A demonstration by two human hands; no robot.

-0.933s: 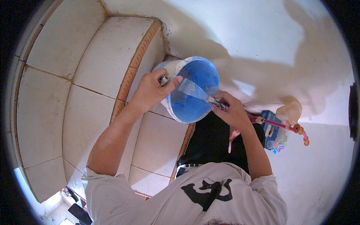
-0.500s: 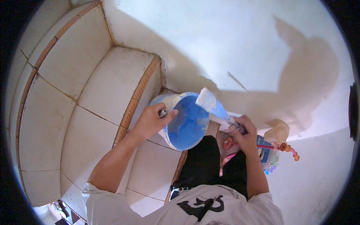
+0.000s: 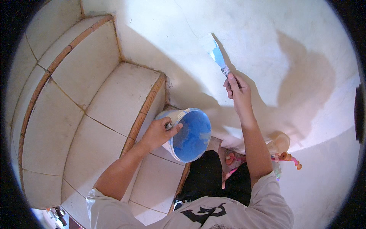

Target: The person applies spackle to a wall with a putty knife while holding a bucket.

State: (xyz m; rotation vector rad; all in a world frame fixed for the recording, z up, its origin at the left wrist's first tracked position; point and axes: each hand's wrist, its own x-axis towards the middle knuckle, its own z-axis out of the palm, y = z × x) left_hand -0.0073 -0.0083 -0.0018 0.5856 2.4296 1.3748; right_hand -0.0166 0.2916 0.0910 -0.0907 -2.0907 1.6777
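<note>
My right hand (image 3: 237, 87) is closed around the handle of a putty knife (image 3: 217, 56). The knife has a blue-smeared blade whose pale tip is at the white wall (image 3: 164, 26); whether it touches cannot be made out. My left hand (image 3: 159, 134) is closed at the left rim of a white bucket (image 3: 191, 134), its inside coated blue. A short, mottled grey handle end (image 3: 169, 126) sticks out of that fist, with the rest hidden. The bucket leans with its mouth turned to the right, above the stair steps.
Tiled steps (image 3: 110, 89) with brown ridged edges rise on the left. At the lower right, beside my right forearm, are a pink-and-orange toy-like object (image 3: 289, 157) and a beige container (image 3: 280, 142). Shadows fall across the wall.
My right hand has lifted the putty knife up and away from beside the bucket to the wall. My left hand and the bucket sit slightly lower in view, as does the whole scene.
</note>
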